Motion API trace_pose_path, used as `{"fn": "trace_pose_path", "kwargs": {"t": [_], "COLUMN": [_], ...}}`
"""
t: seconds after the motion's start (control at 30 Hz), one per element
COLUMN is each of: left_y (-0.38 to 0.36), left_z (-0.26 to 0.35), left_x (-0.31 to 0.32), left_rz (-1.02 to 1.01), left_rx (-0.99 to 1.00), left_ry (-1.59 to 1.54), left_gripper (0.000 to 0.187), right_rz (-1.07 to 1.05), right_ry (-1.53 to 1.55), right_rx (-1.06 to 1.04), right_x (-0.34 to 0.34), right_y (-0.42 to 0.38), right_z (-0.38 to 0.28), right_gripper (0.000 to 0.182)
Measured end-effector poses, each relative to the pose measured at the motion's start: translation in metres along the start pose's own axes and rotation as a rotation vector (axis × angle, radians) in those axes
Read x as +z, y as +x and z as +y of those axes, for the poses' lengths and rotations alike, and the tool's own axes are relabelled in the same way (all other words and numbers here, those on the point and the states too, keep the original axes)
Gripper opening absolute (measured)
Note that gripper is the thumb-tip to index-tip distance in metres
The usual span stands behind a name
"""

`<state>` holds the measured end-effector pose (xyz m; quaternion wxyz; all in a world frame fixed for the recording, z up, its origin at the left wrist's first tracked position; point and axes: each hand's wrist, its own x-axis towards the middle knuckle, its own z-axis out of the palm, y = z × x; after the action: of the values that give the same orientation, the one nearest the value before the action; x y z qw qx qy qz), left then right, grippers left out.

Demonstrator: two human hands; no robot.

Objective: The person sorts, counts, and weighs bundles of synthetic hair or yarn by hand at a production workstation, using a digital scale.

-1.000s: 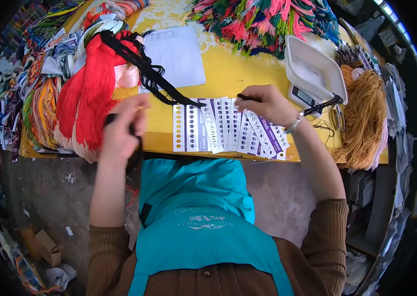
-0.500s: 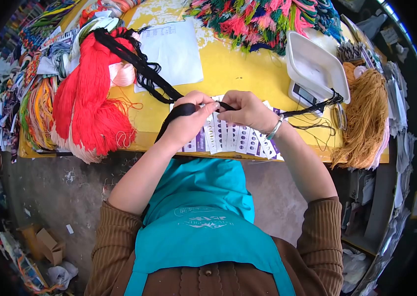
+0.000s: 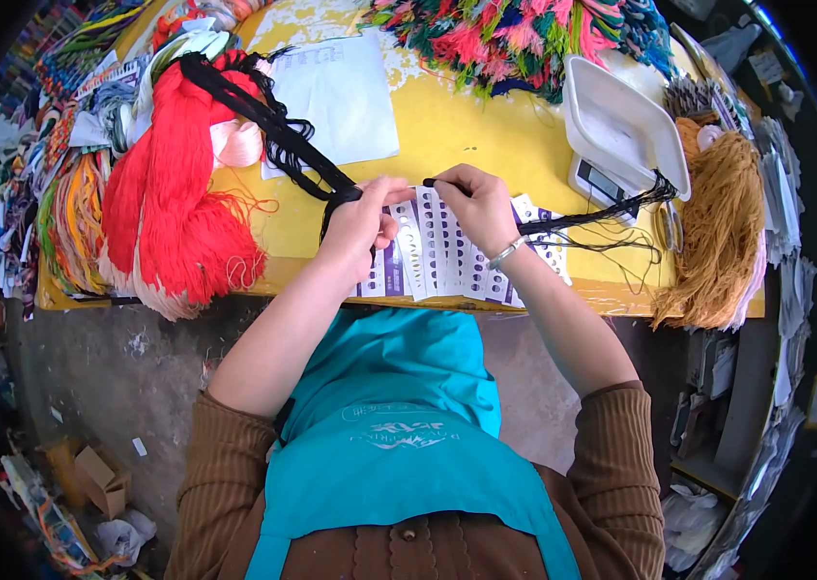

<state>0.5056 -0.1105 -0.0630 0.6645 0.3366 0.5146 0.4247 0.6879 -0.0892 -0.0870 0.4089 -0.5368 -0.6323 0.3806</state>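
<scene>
A long skein of black embroidery thread (image 3: 278, 135) runs down from the red thread to my left hand (image 3: 362, 220). My left hand is closed around its lower end, the fingertips pointing right. My right hand (image 3: 481, 211), with a bracelet at the wrist, pinches a small dark end of black thread, just right of the left fingertips. Below both hands lie white and purple cards with rows of holes (image 3: 433, 256). More black strands (image 3: 612, 213) stretch from behind my right wrist toward the scale.
A big red thread bundle (image 3: 172, 184) hangs over the table's left edge beside multicoloured skeins (image 3: 75, 217). Behind are a paper sheet (image 3: 341, 106) and pink-green threads (image 3: 505, 43). A white tray (image 3: 621, 126) sits on a digital scale (image 3: 594, 184); brown thread (image 3: 713, 232) lies at right.
My hands have moved apart from where they met. The left turned and shifted slightly left; the right now pinches a dark thread end a little higher.
</scene>
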Motion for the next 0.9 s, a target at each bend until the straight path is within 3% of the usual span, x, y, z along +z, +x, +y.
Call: {"fn": "trace_pose_path", "kwargs": {"t": [0.07, 0.4, 0.7, 0.9], "left_y": [0.0, 0.002, 0.008, 0.029], "left_z": [0.001, 0.007, -0.002, -0.015], "left_x": [0.0, 0.01, 0.019, 0.014], "left_rz": [0.038, 0.006, -0.09, -0.088], "left_rx": [-0.128, -0.242, -0.043, 0.04], "left_ry": [-0.17, -0.097, 0.437, 0.425], "left_gripper": [0.039, 0.037, 0.027, 0.027], "right_rz": [0.023, 0.057, 0.106, 0.086], "right_ry": [-0.02, -0.148, -0.138, -0.143], "right_rx": [0.018, -0.033, -0.067, -0.027], "right_x": [0.006, 0.008, 0.008, 0.006], "right_y": [0.003, -0.004, -0.006, -0.007], "right_z": [0.008, 0.012, 0.011, 0.009], "right_gripper": [0.014, 0.013, 0.012, 0.011]}}
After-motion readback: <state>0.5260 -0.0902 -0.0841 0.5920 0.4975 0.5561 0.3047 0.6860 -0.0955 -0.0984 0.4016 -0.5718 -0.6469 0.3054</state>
